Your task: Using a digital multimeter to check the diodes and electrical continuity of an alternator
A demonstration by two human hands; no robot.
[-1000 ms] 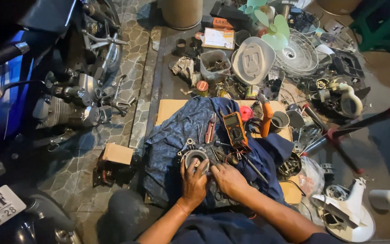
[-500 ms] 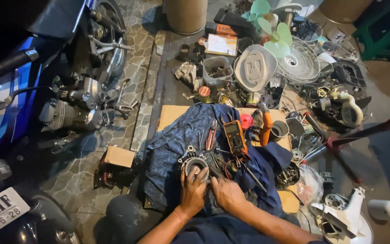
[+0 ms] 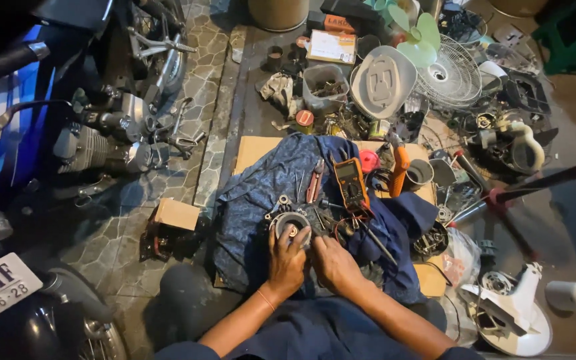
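Observation:
A round grey fan motor (image 3: 291, 225) lies on a dark blue cloth (image 3: 255, 200) spread over cardboard on the ground. My left hand (image 3: 286, 261) rests on the motor's near edge, fingers curled against it. My right hand (image 3: 333, 262) sits just beside it, fingers bent over small parts and wires; what it holds is hidden. An orange multimeter (image 3: 351, 184) lies on the cloth just beyond the hands, with pliers (image 3: 315, 180) to its left.
A blue motorcycle (image 3: 48, 127) fills the left side. Beyond the cloth stand a grey fan housing (image 3: 383, 83), a wire fan guard (image 3: 451, 77), a green fan blade (image 3: 421, 30) and a parts tub (image 3: 325, 87). A white fan base (image 3: 515, 320) lies right; a small box (image 3: 176, 215) sits left.
Both hands stay together at the motor with only slight finger shifts. The head view has drifted a little, so the scene sits lower in frame.

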